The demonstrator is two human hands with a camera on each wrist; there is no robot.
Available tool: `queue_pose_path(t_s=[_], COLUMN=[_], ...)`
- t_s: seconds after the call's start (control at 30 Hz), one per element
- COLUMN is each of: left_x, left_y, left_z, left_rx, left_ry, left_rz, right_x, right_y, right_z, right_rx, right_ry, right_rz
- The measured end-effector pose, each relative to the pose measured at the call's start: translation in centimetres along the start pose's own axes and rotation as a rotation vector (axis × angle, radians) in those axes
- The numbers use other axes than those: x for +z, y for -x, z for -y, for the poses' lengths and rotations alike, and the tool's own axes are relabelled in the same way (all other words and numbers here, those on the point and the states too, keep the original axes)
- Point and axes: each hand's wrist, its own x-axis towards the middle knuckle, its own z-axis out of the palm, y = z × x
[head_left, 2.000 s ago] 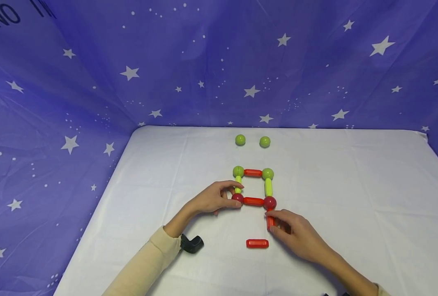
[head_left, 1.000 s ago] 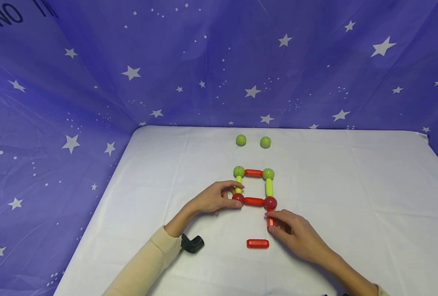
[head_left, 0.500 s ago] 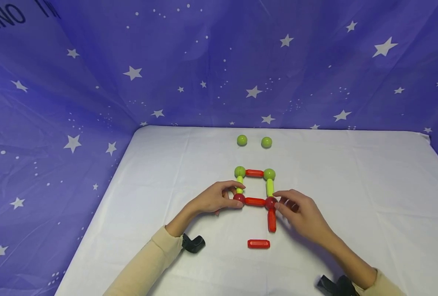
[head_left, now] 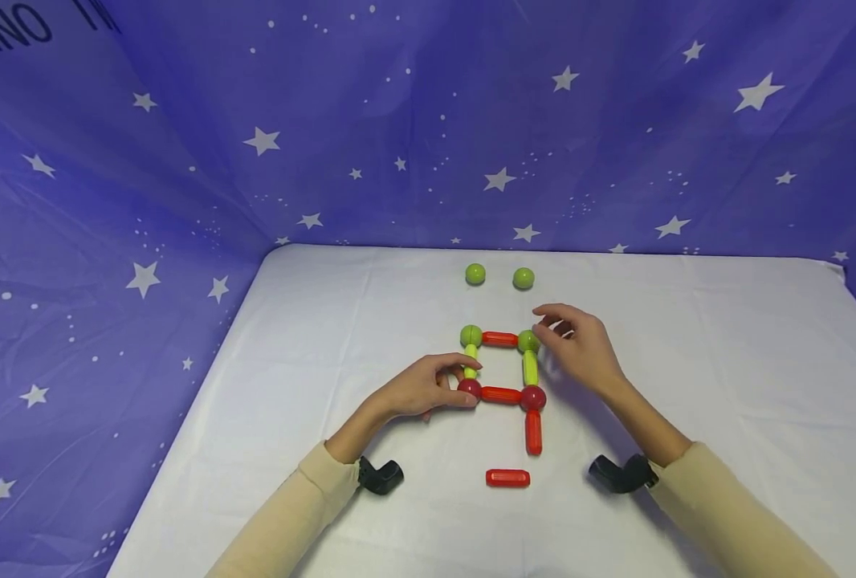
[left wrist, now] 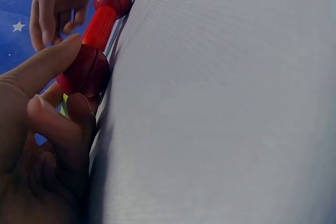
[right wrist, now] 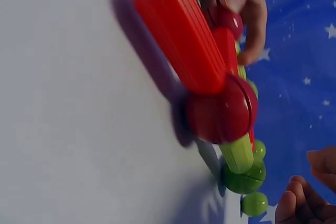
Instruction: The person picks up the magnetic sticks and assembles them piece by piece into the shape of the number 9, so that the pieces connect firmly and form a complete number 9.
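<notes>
A square of toy building rods and balls lies flat on the table. Its corners are two green balls [head_left: 471, 335] at the back and two red balls [head_left: 533, 398] in front. Red rods [head_left: 501, 395] and yellow-green rods [head_left: 531, 368] join them, and one more red rod [head_left: 533, 433] sticks out from the front right ball. My left hand [head_left: 428, 387] holds the front left red ball [left wrist: 86, 72] between thumb and fingers. Beside the back right green ball is my right hand [head_left: 580, 343], fingers loosely bent and holding nothing; in the right wrist view its fingertips [right wrist: 295, 203] show apart.
Two loose green balls [head_left: 523, 278] lie near the table's back edge. A single red rod [head_left: 507, 478] rests in front of the square. Dark wrist-worn cameras [head_left: 619, 474] sit at both sleeves. A blue starry cloth [head_left: 428, 120] hangs behind the white table [head_left: 688, 353].
My right hand has let go of the red rod below the front right ball and moved away from me, past that ball, to the back right green ball. The left hand stays put.
</notes>
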Motion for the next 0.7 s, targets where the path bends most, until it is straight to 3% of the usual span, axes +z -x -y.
queue_pose_path(t_s=[0.37, 0.7], left_x=[0.0, -0.1], left_y=[0.0, -0.2], left_z=[0.2, 0.3], left_rx=[0.022, 0.020], left_ry=[0.006, -0.006], left_rz=[0.006, 0.008], right_x=[1.2, 1.9], right_y=[-6.0, -8.3], right_z=[-2.3, -3.8], right_rx=[0.123, 0.226], right_ry=[0.007, 0.125], right_rz=[-0.011, 0.050])
